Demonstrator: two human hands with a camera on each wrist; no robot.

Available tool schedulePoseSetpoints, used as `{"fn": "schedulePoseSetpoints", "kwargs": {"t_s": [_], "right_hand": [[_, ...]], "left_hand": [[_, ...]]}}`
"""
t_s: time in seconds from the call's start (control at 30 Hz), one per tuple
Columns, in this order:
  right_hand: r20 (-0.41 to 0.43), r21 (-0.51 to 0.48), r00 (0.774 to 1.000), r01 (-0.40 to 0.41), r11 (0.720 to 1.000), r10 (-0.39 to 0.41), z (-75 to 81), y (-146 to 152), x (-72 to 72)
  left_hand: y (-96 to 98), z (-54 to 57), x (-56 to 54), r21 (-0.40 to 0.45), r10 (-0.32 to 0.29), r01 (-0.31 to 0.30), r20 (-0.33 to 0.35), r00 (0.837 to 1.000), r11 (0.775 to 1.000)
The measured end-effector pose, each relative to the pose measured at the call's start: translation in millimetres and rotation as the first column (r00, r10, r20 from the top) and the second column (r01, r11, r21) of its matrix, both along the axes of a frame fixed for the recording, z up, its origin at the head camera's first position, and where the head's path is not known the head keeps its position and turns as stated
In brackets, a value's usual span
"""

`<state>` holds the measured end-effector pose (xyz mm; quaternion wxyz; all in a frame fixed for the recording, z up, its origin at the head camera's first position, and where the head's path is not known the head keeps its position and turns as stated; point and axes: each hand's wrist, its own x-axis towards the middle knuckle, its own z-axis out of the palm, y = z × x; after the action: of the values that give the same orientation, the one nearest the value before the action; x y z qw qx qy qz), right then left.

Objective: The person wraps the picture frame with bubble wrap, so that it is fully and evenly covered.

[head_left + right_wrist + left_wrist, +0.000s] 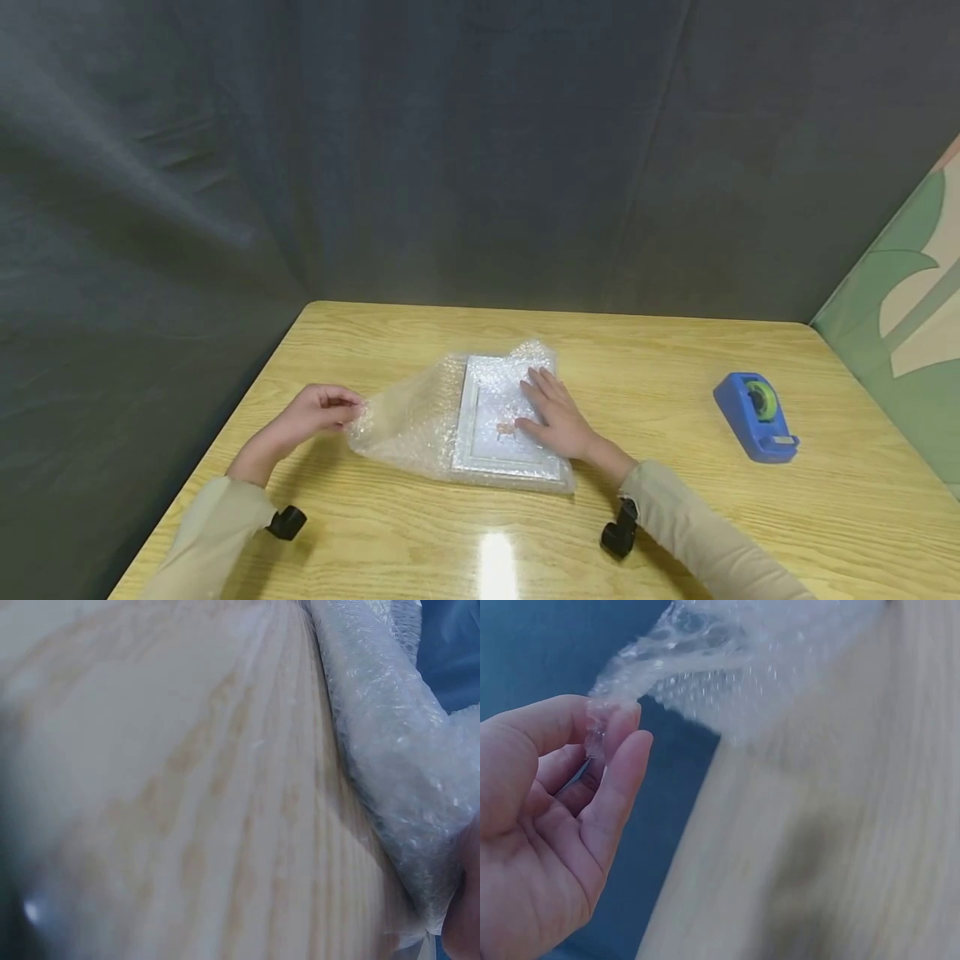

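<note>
A white picture frame (487,417) lies flat on the wooden table, with bubble wrap (420,417) around its right part and stretching off to its left. My left hand (318,412) pinches the wrap's left end between thumb and fingers, lifted off the table. In the left wrist view the gathered edge of the bubble wrap (697,667) sits between the fingertips of that hand (562,780). My right hand (558,417) rests with spread fingers on the wrapped right side of the frame. Only a sliver of this hand (465,900) shows in the right wrist view, beside the wrap.
A blue tape dispenser (757,421) with a green roll stands at the right of the table (637,367). Dark curtain (480,150) hangs behind and at the left. A patterned panel (915,317) borders the right side.
</note>
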<state>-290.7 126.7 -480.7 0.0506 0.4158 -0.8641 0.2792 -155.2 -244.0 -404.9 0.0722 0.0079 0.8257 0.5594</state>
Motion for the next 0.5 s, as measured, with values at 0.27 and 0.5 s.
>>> {"fn": "schedulePoseSetpoints", "kwargs": {"t_s": [0.27, 0.5], "right_hand": [[-0.012, -0.002, 1.0, -0.007, 1.0, 0.007, -0.1, 1, -0.2], [-0.022, 0.01, 1.0, -0.008, 1.0, 0.008, 0.2, 0, 0.4]], "left_hand": [[34.0, 17.4, -21.0, 0.015, -0.058, 0.059, -0.06, 0.997, 0.998], [65.6, 31.4, -38.6, -0.002, -0.138, 0.138, -0.089, 0.986, 0.99]]}}
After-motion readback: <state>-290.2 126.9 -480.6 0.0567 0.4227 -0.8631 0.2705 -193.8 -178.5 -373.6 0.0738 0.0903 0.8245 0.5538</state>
